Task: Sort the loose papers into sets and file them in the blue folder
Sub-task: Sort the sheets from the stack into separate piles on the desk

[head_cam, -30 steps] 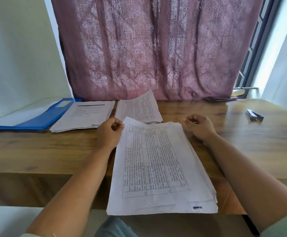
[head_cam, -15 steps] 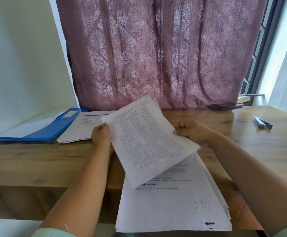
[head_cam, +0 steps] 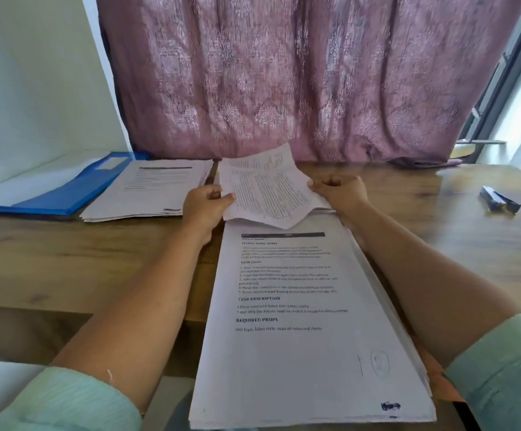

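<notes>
A printed table sheet (head_cam: 265, 188) is held low over the far middle of the wooden table. My left hand (head_cam: 204, 203) pinches its left edge and my right hand (head_cam: 340, 191) pinches its right edge. Whatever lies under the sheet is hidden. In front of me a thick stack of loose papers (head_cam: 302, 331) hangs over the table's near edge, its top page printed with text and headings. A second paper pile (head_cam: 153, 191) lies left of my left hand. The open blue folder (head_cam: 66, 194) lies at the far left beside that pile.
A small dark stapler-like object (head_cam: 498, 203) lies on the wooden table (head_cam: 439, 244) at the right. A mauve curtain (head_cam: 284, 73) hangs behind the table, with a white wall to the left and a window frame at the right.
Both hands lifted the top table sheet off the near stack and carried it away from me toward the far middle of the table. A text page now tops the stack.
</notes>
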The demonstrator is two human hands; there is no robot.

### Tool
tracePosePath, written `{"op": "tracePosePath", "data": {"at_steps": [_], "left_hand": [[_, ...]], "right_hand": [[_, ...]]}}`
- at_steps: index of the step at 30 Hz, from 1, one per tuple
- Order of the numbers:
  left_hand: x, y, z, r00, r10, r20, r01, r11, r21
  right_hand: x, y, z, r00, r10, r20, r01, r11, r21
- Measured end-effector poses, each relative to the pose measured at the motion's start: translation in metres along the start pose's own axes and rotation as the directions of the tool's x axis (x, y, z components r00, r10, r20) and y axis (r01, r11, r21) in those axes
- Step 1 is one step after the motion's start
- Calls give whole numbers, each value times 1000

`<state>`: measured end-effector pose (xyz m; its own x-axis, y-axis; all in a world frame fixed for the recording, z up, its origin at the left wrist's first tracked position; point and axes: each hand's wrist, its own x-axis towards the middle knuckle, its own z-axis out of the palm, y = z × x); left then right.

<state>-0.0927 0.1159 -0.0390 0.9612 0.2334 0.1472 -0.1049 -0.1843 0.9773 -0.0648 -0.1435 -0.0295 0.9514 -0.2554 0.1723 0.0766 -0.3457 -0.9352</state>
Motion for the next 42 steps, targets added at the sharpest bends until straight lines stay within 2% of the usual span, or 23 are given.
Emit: {"op": "tracePosePath", "data": {"at_steps": [4, 7, 9, 10, 13, 15, 17, 19, 22, 25, 27, 30, 32, 35, 42], "left_hand": [[15, 1, 6, 1000, -4, 30, 7, 995, -102], [28, -3, 9, 989, 36, -141, -25, 997, 75], [33, -3, 8, 966, 90, -244, -47, 984, 174], [36, -4, 7, 965, 102, -242, -55, 979, 195], [47, -7, 7, 996, 86, -20, -80, 975, 205], [48, -9, 8, 980, 160, 117, -192, 905, 379], [50, -14, 10, 946, 283, 160, -322, 750, 578], [48, -13, 8, 918, 384, 104, -353, 667, 656], [36, -5, -5, 916, 394, 83, -353, 688, 635], [10, 6, -11, 949, 248, 194, -314, 750, 582], [-7, 10, -13, 955, 131, 265, -272, 739, 616], [-20, 10, -13, 959, 24, 281, -219, 690, 689], [-21, 9, -13, 968, 60, 244, -210, 724, 657], [-21, 8, -12, 973, 113, 204, -208, 813, 544], [-20, 10, -9, 963, 249, 102, -269, 874, 405]], "right_hand": [[1, 3, -2, 991, -72, 113, 74, 997, -12], [8, 6, 1, 981, -52, 189, 37, 996, 85], [9, 8, 5, 953, -76, 293, 71, 997, 25], [5, 6, 7, 937, -90, 338, 114, 992, -50], [4, 10, 8, 895, -102, 434, 202, 961, -191], [5, 14, 6, 885, -89, 457, 256, 913, -318], [6, 13, -1, 904, -99, 416, 287, 862, -419], [4, 10, -9, 927, -128, 352, 254, 905, -341], [-3, 5, -27, 944, -166, 287, 255, 916, -310], [-11, 3, -48, 945, -167, 280, 263, 899, -351], [-22, 1, -58, 934, -133, 332, 267, 878, -397], [-36, 1, -58, 917, 20, 398, 204, 834, -512], [-42, 3, -55, 926, 28, 377, 194, 820, -538], [-43, 5, -50, 944, -54, 324, 207, 864, -459], [-37, 9, -50, 966, -117, 231, 185, 936, -300]]}}
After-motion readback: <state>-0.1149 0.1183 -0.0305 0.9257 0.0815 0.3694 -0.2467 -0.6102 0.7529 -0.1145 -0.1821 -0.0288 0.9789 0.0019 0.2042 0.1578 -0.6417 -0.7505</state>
